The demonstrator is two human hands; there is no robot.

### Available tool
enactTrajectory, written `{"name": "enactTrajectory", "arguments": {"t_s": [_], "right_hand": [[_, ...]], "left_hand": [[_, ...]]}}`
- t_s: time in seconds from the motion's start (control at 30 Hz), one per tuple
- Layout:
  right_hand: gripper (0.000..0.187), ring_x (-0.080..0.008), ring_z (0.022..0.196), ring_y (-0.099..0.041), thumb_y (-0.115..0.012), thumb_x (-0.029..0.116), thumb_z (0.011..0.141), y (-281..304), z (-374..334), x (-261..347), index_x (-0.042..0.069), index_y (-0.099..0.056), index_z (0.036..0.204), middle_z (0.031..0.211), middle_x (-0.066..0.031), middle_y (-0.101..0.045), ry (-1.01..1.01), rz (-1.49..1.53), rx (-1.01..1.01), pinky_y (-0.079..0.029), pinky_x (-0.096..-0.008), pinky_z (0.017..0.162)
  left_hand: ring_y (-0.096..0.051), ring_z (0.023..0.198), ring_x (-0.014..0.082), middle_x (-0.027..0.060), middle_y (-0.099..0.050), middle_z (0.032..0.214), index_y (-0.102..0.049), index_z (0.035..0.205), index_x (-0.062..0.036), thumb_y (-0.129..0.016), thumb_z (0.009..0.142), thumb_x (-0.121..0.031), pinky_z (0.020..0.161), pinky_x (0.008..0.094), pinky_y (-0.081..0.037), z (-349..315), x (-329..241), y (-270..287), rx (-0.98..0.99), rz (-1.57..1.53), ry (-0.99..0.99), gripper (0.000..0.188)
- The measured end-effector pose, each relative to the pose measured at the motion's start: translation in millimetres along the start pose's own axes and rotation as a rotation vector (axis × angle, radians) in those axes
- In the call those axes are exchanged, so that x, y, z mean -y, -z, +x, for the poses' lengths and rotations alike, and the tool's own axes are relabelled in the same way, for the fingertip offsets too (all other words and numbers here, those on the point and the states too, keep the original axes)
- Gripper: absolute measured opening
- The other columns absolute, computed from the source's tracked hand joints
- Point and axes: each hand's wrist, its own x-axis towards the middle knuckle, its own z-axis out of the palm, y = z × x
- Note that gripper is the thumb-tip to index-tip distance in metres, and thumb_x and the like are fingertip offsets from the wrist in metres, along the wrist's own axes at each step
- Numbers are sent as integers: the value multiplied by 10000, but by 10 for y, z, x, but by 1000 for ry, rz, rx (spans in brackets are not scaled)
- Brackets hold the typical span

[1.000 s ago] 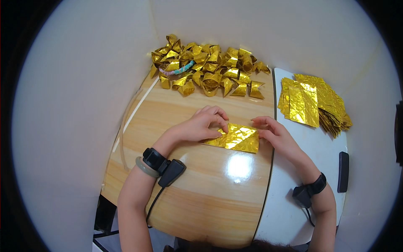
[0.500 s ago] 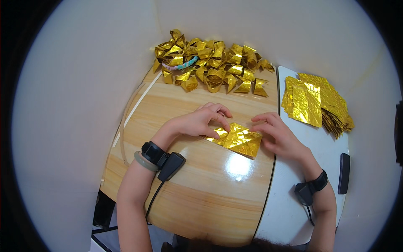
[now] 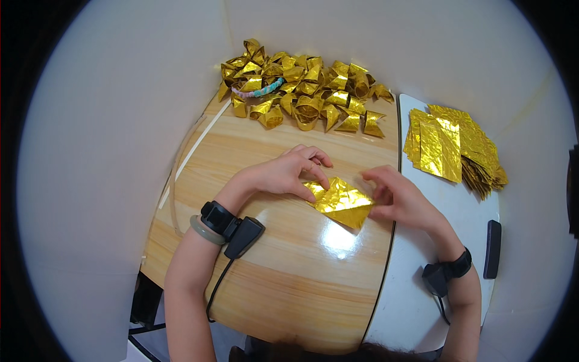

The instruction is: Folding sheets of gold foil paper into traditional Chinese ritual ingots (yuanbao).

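Observation:
A folded sheet of gold foil paper (image 3: 344, 204) lies slanted on the wooden tabletop between my hands, with diagonal creases across it. My left hand (image 3: 294, 173) has its thumb and index finger closed on the sheet's left end, while its other fingers curl above the wood. At the opposite end is my right hand (image 3: 403, 198), its thumb and bent fingers around the sheet's right edge, index finger raised. The right fingertips are slightly blurred and partly hidden.
Behind my hands, a heap of folded gold foil pieces (image 3: 307, 111) lies against the white wall, a pastel braided band (image 3: 259, 90) among them. Flat gold sheets (image 3: 440, 148) are stacked on the white board (image 3: 416, 271) at right, near a dark bar (image 3: 493, 248).
My right hand has closed in at the sheet's right end, its fingers curling further round the edge. That end of the paper has shifted slightly; my left hand stays almost still.

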Motion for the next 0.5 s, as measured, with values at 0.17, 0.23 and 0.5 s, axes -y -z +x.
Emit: {"name": "enactTrajectory", "arguments": {"t_s": [0.17, 0.23, 0.5], "right_hand": [[498, -78, 822, -576, -679, 160, 824, -16, 25, -45, 73, -478, 1271, 986, -36, -590, -293, 642, -7, -462, -215, 751], [467, -73, 817, -570, -664, 155, 838, 56, 21, -16, 67, -485, 1261, 950, -28, -597, -279, 576, 80, -459, -208, 740], [309, -113, 789, -567, -672, 113, 800, -63, -6, 13, 80, -598, 1097, 896, -22, -597, 14, 299, 40, -451, -251, 741]], "left_hand": [[-400, 1143, 233, 52, -466, 1207, -702, 949, -140, -782, 587, -108, 1021, 347, -297, -20, -32, -17, -21, 47, 6, 372], [-400, 1142, 232, 51, -467, 1202, -703, 945, -147, -784, 586, -119, 1019, 349, -295, -19, -36, -23, -24, 67, 9, 370], [-394, 1147, 246, 54, -467, 1185, -690, 932, -163, -788, 591, -156, 1021, 365, -270, -9, -21, -28, -35, 105, -30, 354]]}}
